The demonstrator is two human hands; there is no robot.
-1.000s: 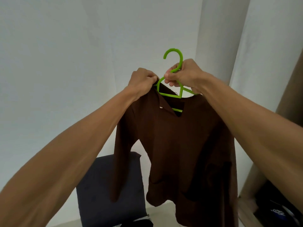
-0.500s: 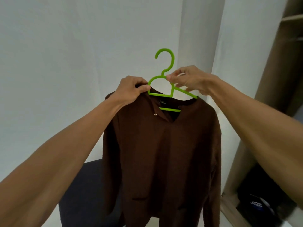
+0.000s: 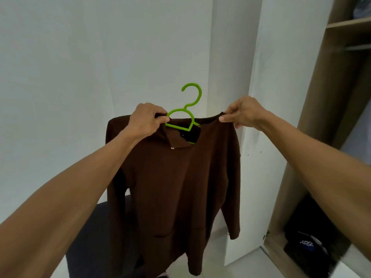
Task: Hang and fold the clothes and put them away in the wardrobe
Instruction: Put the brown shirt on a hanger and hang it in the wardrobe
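— What's over on the left?

— Bare wall (image 3: 60, 77), and low down a dark seat (image 3: 88, 237) behind the hanging cloth. Then the left hand (image 3: 147, 120), fingers curled tight on the shirt (image 3: 176, 187) at its left shoulder, thumb right up against the end of the hanger (image 3: 186, 107). It's in the same grip as half a second ago.

— And the hanger itself?

— It's green and sits inside the neckline, with the hook standing free above the collar. Nobody is holding the neck of it any more.

— Wasn't the right hand on it?

— It was, pinching just under the hook. It has slid out to the right since. Now the right hand (image 3: 243, 113) nips the neck edge of the shirt by the right shoulder, thumb and fingers closed on the cloth.

— So the shirt is where?

— It's up in the air between the two hands, on the hanger, front facing us. The top edge is pulled wider and flatter than before, and the sleeves and hem hang down in front of the seat.

— Further right?

— A white door (image 3: 271, 137) stands open, then the wardrobe (image 3: 313, 117). More of it shows than a moment ago: a shelf (image 3: 349, 25) up top, a rail (image 3: 357, 47) under it, and something dark with white digits on the floor (image 3: 307, 243) of it. I can't tell what that is.
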